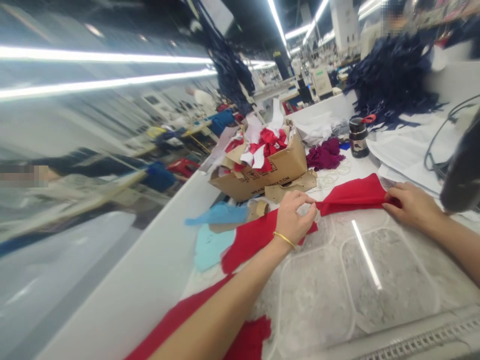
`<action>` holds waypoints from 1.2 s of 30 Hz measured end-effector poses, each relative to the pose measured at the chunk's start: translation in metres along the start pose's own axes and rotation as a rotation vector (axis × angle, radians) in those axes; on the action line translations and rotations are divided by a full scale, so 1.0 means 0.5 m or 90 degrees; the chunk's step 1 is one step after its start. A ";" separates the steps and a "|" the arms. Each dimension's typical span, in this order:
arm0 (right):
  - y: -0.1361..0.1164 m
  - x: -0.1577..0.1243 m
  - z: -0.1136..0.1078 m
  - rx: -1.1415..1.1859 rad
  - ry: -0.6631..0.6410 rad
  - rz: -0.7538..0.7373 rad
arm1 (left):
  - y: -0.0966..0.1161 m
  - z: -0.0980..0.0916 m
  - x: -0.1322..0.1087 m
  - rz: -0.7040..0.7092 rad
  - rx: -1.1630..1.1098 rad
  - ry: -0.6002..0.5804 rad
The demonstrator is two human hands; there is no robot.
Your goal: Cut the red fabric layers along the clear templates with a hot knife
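The left hand (296, 217), with a gold bangle (284, 240), has its fingers pressed together, pinching a red cloth (350, 196). The right hand (412, 205) pinches the cloth's far end, beside a clear plastic sheet (360, 270). A cardboard box (258, 172) of scraps sits just past the cloth.

Left forearm (221, 305) and right forearm (459, 247) both bare to the frame edge. Thin gold bangle (284, 240) on left wrist: plain slim band, closed loop as far as visible. Left hand (294, 218) and right hand (412, 205) also bare.
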State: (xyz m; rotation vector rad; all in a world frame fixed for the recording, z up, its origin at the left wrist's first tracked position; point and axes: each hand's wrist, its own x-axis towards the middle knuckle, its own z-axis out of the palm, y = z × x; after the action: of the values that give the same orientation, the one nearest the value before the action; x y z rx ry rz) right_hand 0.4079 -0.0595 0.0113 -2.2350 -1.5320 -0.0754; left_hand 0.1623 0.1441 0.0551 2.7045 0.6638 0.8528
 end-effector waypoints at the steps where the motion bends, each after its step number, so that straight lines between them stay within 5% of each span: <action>1: 0.000 0.000 0.000 0.001 0.016 -0.001 | 0.005 -0.006 -0.001 -0.005 -0.012 0.008; 7: -0.018 -0.003 -0.021 0.226 0.032 0.036 | 0.051 -0.085 -0.047 -0.108 -0.169 0.005; 12: -0.046 -0.024 -0.064 0.612 -0.249 0.034 | 0.088 -0.188 -0.116 -0.455 -0.515 -0.049; 15: -0.062 -0.032 -0.069 0.669 -0.380 0.043 | 0.080 -0.222 -0.149 -0.574 -0.563 -0.087; 17: -0.071 -0.033 -0.056 0.623 -0.390 0.053 | 0.059 -0.222 -0.168 -0.596 -0.507 -0.125; 20: -0.079 -0.032 -0.025 0.428 -0.302 0.028 | 0.023 -0.195 -0.198 -0.512 -0.312 -0.137; 23: -0.082 -0.032 -0.004 0.261 -0.224 -0.006 | 0.009 -0.159 -0.235 -0.313 -0.147 -0.120; 29: -0.078 -0.032 0.004 0.185 -0.180 0.006 | 0.038 -0.107 -0.322 0.070 -0.072 -0.208; 36: -0.050 -0.027 0.012 0.212 -0.016 -0.006 | 0.020 -0.105 -0.328 0.082 0.065 -0.192</action>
State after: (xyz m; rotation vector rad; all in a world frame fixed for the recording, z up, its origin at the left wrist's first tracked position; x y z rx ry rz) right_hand 0.3786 -0.0617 0.0098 -1.9725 -1.4478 0.1921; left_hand 0.0158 0.0601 0.0213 2.9085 0.4842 0.4299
